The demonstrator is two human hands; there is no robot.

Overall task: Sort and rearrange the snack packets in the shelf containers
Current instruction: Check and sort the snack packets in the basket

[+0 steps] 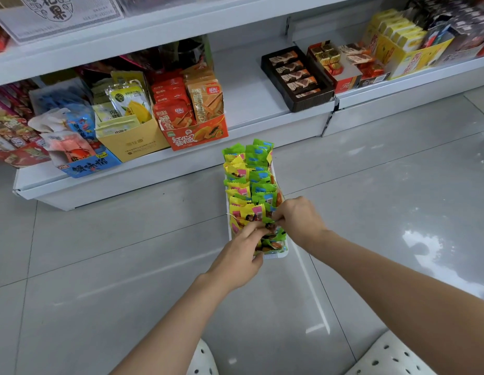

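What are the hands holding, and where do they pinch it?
Both the left hand and right hand pinch green packets by their top edges, at the near end of the tray.

A long white container (282,255) sits on the floor tiles, just before the bottom shelf, packed with upright green and yellow snack packets (258,182) in two rows.

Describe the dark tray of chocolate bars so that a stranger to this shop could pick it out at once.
Start at the lowest white shelf and find the bare stretch right of the orange papaya box. At that gap's right end, by the seam with the next shelf unit, sits the dark tray. Unlike the red and yellow cartons to its right, it is black-brown and holds one row of brown-and-orange bars.
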